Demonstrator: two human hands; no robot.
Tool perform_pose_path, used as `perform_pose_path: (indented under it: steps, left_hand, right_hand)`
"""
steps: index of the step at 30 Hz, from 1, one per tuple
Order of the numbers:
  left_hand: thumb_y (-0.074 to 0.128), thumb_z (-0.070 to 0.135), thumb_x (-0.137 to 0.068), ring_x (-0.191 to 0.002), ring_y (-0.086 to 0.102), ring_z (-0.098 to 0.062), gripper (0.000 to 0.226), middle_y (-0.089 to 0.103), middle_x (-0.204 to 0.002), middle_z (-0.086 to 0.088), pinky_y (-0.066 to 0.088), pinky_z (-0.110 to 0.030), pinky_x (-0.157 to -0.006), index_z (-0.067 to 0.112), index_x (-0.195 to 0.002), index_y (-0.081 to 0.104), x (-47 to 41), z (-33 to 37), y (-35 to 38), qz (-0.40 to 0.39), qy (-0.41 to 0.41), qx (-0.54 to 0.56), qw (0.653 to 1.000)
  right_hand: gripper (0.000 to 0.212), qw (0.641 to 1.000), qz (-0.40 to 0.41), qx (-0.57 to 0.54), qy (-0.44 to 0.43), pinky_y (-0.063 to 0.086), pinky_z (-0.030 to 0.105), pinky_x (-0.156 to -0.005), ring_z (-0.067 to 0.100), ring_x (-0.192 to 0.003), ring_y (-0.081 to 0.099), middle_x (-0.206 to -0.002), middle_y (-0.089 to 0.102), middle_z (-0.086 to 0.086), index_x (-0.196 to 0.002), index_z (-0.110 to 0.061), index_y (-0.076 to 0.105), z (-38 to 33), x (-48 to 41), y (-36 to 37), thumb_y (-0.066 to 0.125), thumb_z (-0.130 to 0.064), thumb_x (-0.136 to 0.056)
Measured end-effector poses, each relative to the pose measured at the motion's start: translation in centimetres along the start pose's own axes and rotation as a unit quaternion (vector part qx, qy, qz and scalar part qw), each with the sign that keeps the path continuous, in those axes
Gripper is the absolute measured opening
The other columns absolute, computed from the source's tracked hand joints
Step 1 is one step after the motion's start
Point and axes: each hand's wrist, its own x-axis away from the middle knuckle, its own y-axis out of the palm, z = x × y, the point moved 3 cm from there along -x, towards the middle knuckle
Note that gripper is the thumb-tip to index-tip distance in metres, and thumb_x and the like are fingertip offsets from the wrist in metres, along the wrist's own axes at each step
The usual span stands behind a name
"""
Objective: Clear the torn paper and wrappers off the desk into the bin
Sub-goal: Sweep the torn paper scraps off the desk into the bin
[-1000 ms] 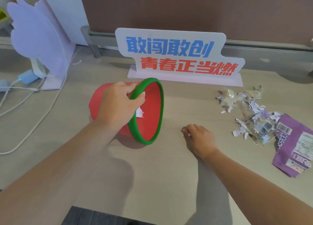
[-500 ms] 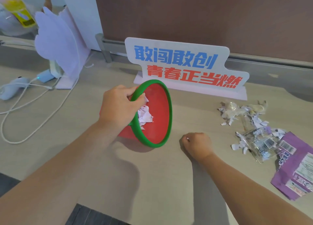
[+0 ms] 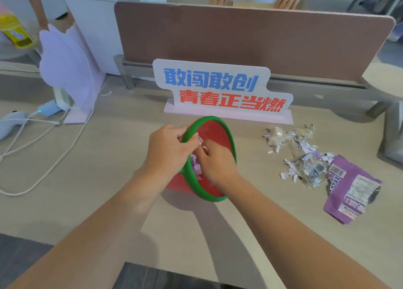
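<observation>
The left hand grips the green rim of the red bin, fingers curled over the edge, holding it tipped on its side with the mouth facing right. A second ago the right hand lay as a closed fist on the desk just right of the bin; now it has moved into the bin's mouth, fingers bent, with white scraps at its fingertips. Whether it still pinches them or has already let go cannot be told. More paper shows inside the bin than before, so this looks like one handful being delivered. The bulk of the job remains: a scatter of torn bits, a clear wrapper and a purple wrapper lie together on the desk well to the right of the bin, below the sign. Likely the right hand must go back there for further loads.
</observation>
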Motion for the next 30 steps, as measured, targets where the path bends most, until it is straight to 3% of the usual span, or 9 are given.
perform_pose_path:
  steps: [3, 6, 8, 15, 19, 21, 24, 27, 30]
  left_hand:
    - [0.063, 0.03, -0.08, -0.064, 0.05, -0.012, 0.017, 0.058, -0.057, -0.001, 0.035, -0.016, -0.057, 0.019, -0.072, 0.073, 0.5, 0.0, -0.9, -0.005, 0.01, -0.002, 1.0]
    - [0.067, 0.025, -0.079, -0.063, 0.051, 0.005, 0.011, 0.052, -0.049, 0.008, 0.034, -0.008, -0.056, 0.026, -0.071, 0.074, 0.9, -0.3, -1.7, -0.007, 0.005, 0.01, 1.0]
    - [0.067, 0.027, -0.079, -0.059, 0.051, 0.0, 0.011, 0.048, -0.05, 0.007, 0.032, -0.014, -0.054, 0.027, -0.069, 0.073, 1.1, -0.6, -2.0, -0.007, -0.001, 0.002, 1.0]
    - [0.067, 0.029, -0.08, -0.058, 0.049, -0.006, 0.011, 0.047, -0.054, 0.007, 0.031, -0.012, -0.053, 0.027, -0.072, 0.073, 1.2, -1.4, -2.0, -0.01, -0.023, -0.002, 1.0]
    - [0.067, 0.028, -0.08, -0.061, 0.052, 0.001, 0.013, 0.054, -0.049, 0.009, 0.034, -0.01, -0.054, 0.023, -0.071, 0.075, 0.7, -1.4, -1.8, -0.001, -0.046, 0.025, 0.999]
    - [0.068, 0.027, -0.08, -0.064, 0.052, 0.001, 0.012, 0.055, -0.051, 0.008, 0.035, -0.008, -0.055, 0.021, -0.076, 0.077, 0.5, -1.3, -1.4, -0.002, -0.054, 0.031, 0.998]
    - [0.069, 0.025, -0.08, -0.066, 0.053, -0.003, 0.011, 0.057, -0.053, 0.006, 0.036, -0.007, -0.057, 0.019, -0.078, 0.078, 0.2, -0.8, -0.8, -0.013, -0.053, 0.033, 0.998]
    - [0.068, 0.022, -0.08, -0.061, 0.053, -0.006, 0.016, 0.056, -0.046, 0.003, 0.036, -0.009, -0.053, 0.01, -0.075, 0.077, -0.3, -0.2, -0.1, -0.031, -0.058, 0.032, 0.997]
    - [0.069, 0.02, -0.08, -0.047, 0.052, 0.003, 0.013, 0.057, -0.043, 0.01, 0.037, -0.006, -0.049, 0.012, -0.076, 0.079, -0.8, 0.4, 0.5, -0.04, -0.072, 0.058, 0.995]
  right_hand:
    - [0.049, 0.998, -0.046, 0.003, -0.031, 0.04, 0.046, -0.076, 0.038, -0.081, 0.051, -0.079, 0.058, 0.02, -0.064, -0.016, 0.044, -0.4, 1.3, 1.9, 0.02, -0.053, -0.085]
    - [0.042, 0.996, -0.086, -0.004, -0.017, 0.038, 0.042, -0.09, 0.033, -0.101, 0.05, -0.102, 0.06, 0.016, -0.093, -0.011, 0.062, -0.6, 2.3, 1.5, 0.041, -0.047, -0.092]
    - [0.035, 0.995, -0.096, -0.031, -0.005, 0.036, 0.033, -0.094, 0.025, -0.109, 0.049, -0.114, 0.06, 0.011, -0.113, -0.014, 0.062, -0.6, 2.6, 1.0, 0.053, -0.039, -0.09]
    - [0.02, 0.98, 0.104, -0.065, 0.155, 0.042, 0.031, -0.073, 0.023, -0.085, 0.059, -0.096, 0.068, 0.01, -0.092, -0.009, 0.067, 6.1, 1.8, -3.3, 0.052, -0.021, -0.091]
    - [0.023, 0.965, -0.039, 0.058, 0.252, 0.039, 0.027, -0.073, 0.024, -0.08, 0.051, -0.104, 0.051, 0.009, -0.104, -0.012, 0.062, 12.3, 2.4, -0.8, 0.061, -0.023, -0.084]
    - [0.007, 0.97, -0.067, 0.103, 0.209, 0.037, 0.028, -0.065, 0.025, -0.076, 0.051, -0.088, 0.043, 0.004, -0.079, -0.012, 0.061, 13.5, 3.1, 0.6, 0.059, -0.005, -0.079]
    - [0.028, 0.972, -0.079, 0.153, 0.161, 0.021, 0.029, -0.048, 0.025, -0.066, 0.045, -0.065, 0.03, -0.002, -0.056, -0.018, 0.041, 14.4, 3.2, 2.3, 0.047, 0.006, -0.068]
    - [0.014, 0.97, -0.056, 0.087, 0.22, 0.031, 0.028, -0.058, 0.027, -0.075, 0.048, -0.07, 0.041, 0.002, -0.077, -0.012, 0.052, 13.3, 2.2, 1.1, 0.044, -0.002, -0.084]
    - [0.014, 0.962, 0.121, -0.1, 0.224, 0.041, 0.029, -0.055, 0.023, -0.068, 0.053, -0.068, 0.055, 0.001, -0.075, -0.01, 0.056, 9.9, 1.5, -2.2, 0.047, -0.005, -0.085]
